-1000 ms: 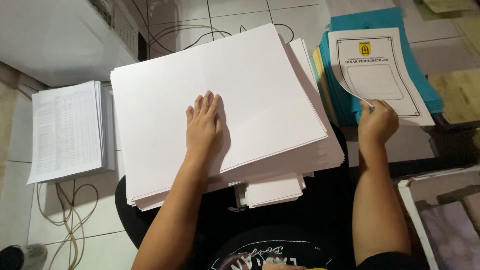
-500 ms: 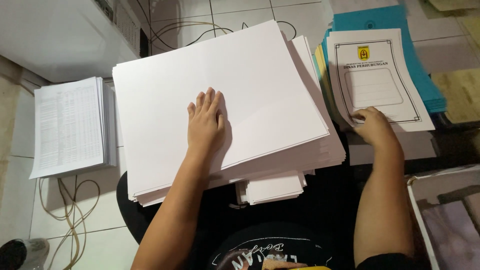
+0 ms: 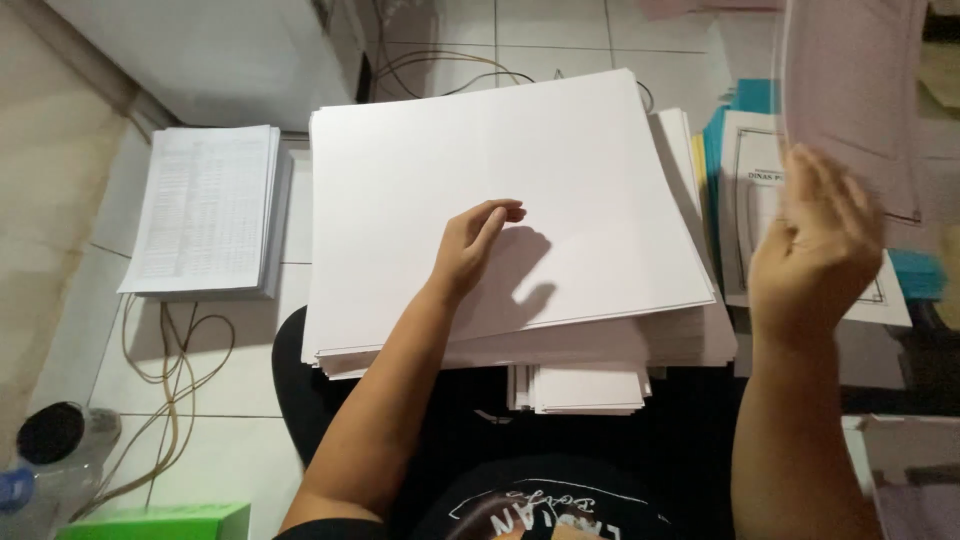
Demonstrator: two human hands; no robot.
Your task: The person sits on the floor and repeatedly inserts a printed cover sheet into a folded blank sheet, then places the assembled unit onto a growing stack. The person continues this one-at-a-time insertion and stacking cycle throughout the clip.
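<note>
A thick stack of large blank white sheets (image 3: 400, 200) lies across my lap. My left hand (image 3: 475, 240) rests on its top sheet with the fingers curled, pinching nothing I can see. My right hand (image 3: 815, 250) is raised at the right and holds a blurred, pale sheet (image 3: 850, 90) upright, above a printed cover sheet with a black border (image 3: 745, 230). That cover sheet lies on a pile of blue folders (image 3: 915, 275). A smaller stack of white paper (image 3: 580, 388) sticks out from under the big one.
A stack of printed tables (image 3: 205, 205) lies on the tiled floor at the left, with cables (image 3: 170, 380) below it. A bottle (image 3: 50, 440) and a green box (image 3: 160, 522) sit bottom left. A white cabinet (image 3: 200, 50) stands behind, and an open box (image 3: 900, 470) is bottom right.
My right hand has come up off the printed cover sheet and now holds a sheet in the air. My left hand's fingers went from flat to curled.
</note>
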